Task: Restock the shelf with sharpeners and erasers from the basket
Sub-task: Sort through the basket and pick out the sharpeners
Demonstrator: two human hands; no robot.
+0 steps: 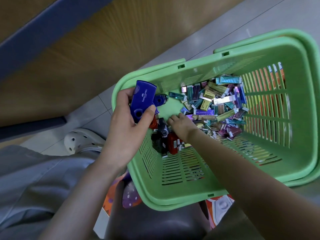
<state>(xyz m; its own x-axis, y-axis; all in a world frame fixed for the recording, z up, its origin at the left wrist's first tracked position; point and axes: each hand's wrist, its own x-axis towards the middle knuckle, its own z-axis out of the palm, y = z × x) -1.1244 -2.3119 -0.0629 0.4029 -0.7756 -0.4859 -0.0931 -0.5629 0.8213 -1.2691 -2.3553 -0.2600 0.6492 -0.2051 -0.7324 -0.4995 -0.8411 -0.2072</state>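
Note:
A green slotted plastic basket (173, 191) rests tilted in front of me. Its floor holds a heap of several small wrapped erasers (220, 104) in teal, yellow and purple, plus red and black sharpeners (170, 141) in the near-left corner. My left hand (124, 125) grips a blue sharpener (141, 101) over the basket's left rim; another blue piece (160, 99) shows just behind it. My right hand (180, 125) reaches down into the basket, fingers curled on the pile beside the dark sharpeners; what it holds is hidden.
A wooden panel with blue edging (69, 49) rises at the upper left. Grey floor tiles (259, 23) run behind the basket. A white perforated clog (81, 139) and grey trousers sit at the lower left. Orange and purple packaging (128, 196) lies under the basket.

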